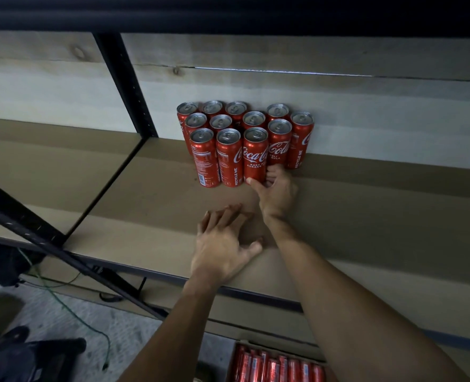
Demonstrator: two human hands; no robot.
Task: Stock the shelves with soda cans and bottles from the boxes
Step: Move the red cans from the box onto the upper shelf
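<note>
You face a brown board shelf point(366, 216) backed by pale wooden planks point(283, 51), with a black metal post point(126, 84) rising at the far left and another black bar point(49, 238) slanting across the near left. At the far edge of the shelf, against the planks, red cans point(228, 158) stand upright in a tight cluster, roughly three rows deep, their silver tops showing. Your right hand point(276, 188) reaches to the near row and grasps the base of the front can point(255, 155), the rightmost of that row. Your thumb lies on its left side and your fingers curl round its right, tucked between it and the can just behind to the right. That can stands upright and touches its neighbour on the left. Your left hand point(222, 244) is released, fingers spread and fairly straight, palm down over the bare shelf, nearer to you than the right hand and a little to its left. Whether it rests on the board or hovers just above it you cannot tell. Below the shelf's near edge, at the bottom of the view, an open box point(283, 350) holds more cans point(278, 368) packed side by side, partly hidden by your right forearm. On the grey floor at the near left runs a thin green cable point(62, 299), beside dark, blurred shapes.
</note>
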